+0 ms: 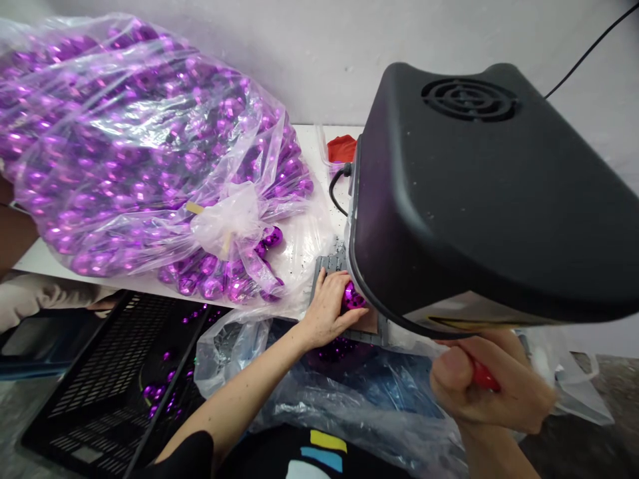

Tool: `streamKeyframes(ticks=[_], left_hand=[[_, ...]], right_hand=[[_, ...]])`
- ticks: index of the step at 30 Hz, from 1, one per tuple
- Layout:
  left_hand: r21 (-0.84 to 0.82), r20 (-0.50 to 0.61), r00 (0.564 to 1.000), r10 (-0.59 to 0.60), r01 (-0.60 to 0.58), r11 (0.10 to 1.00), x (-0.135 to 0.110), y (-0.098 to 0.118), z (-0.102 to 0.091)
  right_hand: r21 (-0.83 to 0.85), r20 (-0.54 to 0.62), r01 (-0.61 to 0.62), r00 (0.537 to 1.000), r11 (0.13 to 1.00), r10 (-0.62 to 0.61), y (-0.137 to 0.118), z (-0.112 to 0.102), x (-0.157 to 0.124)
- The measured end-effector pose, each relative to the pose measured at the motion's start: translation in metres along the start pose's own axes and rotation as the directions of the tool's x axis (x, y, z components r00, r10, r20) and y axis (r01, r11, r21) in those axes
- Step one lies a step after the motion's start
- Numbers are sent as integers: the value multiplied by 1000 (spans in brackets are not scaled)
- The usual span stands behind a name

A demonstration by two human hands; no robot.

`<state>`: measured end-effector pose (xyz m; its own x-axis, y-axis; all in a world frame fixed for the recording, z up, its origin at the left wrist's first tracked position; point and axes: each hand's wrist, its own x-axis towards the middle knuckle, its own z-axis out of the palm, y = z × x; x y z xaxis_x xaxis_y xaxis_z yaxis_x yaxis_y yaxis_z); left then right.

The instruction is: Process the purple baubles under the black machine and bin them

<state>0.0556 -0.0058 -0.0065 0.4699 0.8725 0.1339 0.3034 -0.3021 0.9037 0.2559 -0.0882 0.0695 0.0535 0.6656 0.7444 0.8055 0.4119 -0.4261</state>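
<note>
My left hand (327, 305) holds a shiny purple faceted ball (353, 296), fingers curled around its left side. The ball sits low over a grey slotted metal base (379, 331), beneath the big black housing of a bench machine (479, 193) that looks like a drill press. Whatever part of the machine works above the ball is hidden by this housing. To the right, my right hand (499, 386) is closed around a red handle (483, 376) under the housing; the hand is slightly blurred.
A large clear bag (144, 153) of purple balls fills the left of the white table. Below it stands a black crate (100, 392) with a few purple balls. Plastic sheeting (319, 406) spreads before me. A red item (342, 148) and a cable (335, 193) lie behind the base.
</note>
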Motion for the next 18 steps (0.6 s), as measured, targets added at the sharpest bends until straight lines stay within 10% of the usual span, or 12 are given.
streamKeyframes(ticks=[8, 14, 18], left_hand=[[-18, -18, 1000, 3, -3, 1000, 0, -1, 1], [65, -6, 995, 101, -100, 993, -1, -10, 6], [142, 2, 992, 129, -128, 982, -3, -15, 8]], right_hand=[[-71, -123, 127, 983, 989, -135, 9, 7, -10], [-85, -73, 149, 985, 985, -155, 31, 42, -20], [-70, 6, 106, 994, 992, -106, 24, 29, -11]])
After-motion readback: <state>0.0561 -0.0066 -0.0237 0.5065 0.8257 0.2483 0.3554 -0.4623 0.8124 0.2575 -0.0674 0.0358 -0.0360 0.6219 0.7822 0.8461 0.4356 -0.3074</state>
